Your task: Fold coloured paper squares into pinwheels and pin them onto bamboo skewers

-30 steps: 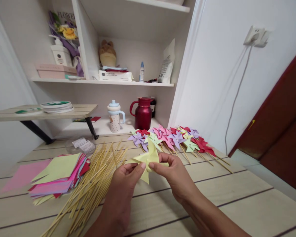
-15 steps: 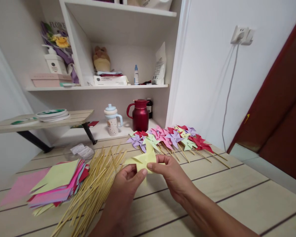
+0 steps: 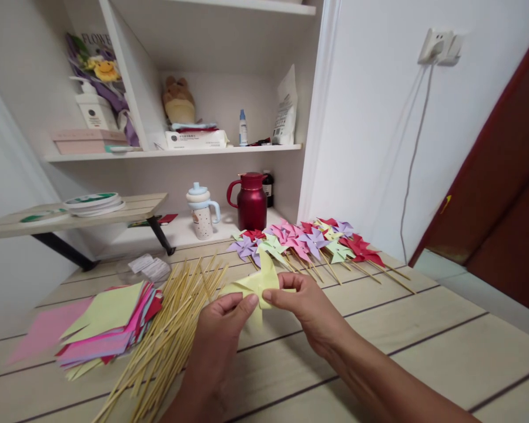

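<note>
Between my two hands is a yellow paper pinwheel (image 3: 268, 276), its blades folded and no stick visible on it. My left hand (image 3: 224, 320) pinches its lower left side between thumb and fingers. On the right side, my right hand (image 3: 297, 299) pinches it with the thumb near the centre. A heap of thin wooden sticks (image 3: 167, 341) lies beside my left forearm. Further left is a stack of coloured paper sheets (image 3: 106, 323), with a cut visible in the top yellow one. Finished pinwheels on sticks (image 3: 308, 241) lie in a row beyond my hands.
A clear container with small white packets (image 3: 147, 267) sits behind the sticks. A small raised stand (image 3: 145, 205) at the left holds round white tape rolls (image 3: 94, 202). Along the back are a speckled cup (image 3: 203, 214) and a red jug (image 3: 251, 202), below a shelf (image 3: 176, 153).
My left thumb has drawn up slightly toward the pinwheel's centre. Both hands still hold the pinwheel, and the camera view has shifted a little.
</note>
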Available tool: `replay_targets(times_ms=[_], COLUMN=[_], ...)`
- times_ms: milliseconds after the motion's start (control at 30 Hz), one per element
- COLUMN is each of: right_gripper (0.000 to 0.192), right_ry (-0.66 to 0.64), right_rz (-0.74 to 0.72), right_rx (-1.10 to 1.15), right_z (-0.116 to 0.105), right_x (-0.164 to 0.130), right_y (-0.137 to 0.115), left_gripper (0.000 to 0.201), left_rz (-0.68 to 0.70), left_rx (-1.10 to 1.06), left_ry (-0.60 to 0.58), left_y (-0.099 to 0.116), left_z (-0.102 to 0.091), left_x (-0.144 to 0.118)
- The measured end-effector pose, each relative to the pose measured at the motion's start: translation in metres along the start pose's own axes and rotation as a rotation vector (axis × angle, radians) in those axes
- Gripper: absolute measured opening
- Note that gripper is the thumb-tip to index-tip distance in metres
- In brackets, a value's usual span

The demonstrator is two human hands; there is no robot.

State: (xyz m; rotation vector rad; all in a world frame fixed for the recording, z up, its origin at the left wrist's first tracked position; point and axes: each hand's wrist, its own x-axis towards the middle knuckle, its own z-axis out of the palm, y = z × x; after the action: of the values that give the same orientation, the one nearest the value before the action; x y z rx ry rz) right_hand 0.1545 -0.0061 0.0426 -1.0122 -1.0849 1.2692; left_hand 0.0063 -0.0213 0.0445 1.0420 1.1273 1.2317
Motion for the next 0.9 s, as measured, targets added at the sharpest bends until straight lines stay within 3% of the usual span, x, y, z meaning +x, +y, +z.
replay_targets(times_ms=[333, 900], right_gripper=[0.017, 0.018], right_ry=[-0.051, 0.012], right_rz=[-0.011, -0.016], right_rx=[-0.049, -0.045], right_z=[-0.002, 0.003], right_x=[0.002, 0.001], right_y=[0.003, 0.004], left_gripper=[0.034, 0.031], left_rz=[0.039, 0.066], left_rx=[0.099, 0.108], left_ry=[0.007, 0.111], left_y=[-0.008, -0.004], left_z=[-0.007, 0.006], left_x=[0.006, 0.0])
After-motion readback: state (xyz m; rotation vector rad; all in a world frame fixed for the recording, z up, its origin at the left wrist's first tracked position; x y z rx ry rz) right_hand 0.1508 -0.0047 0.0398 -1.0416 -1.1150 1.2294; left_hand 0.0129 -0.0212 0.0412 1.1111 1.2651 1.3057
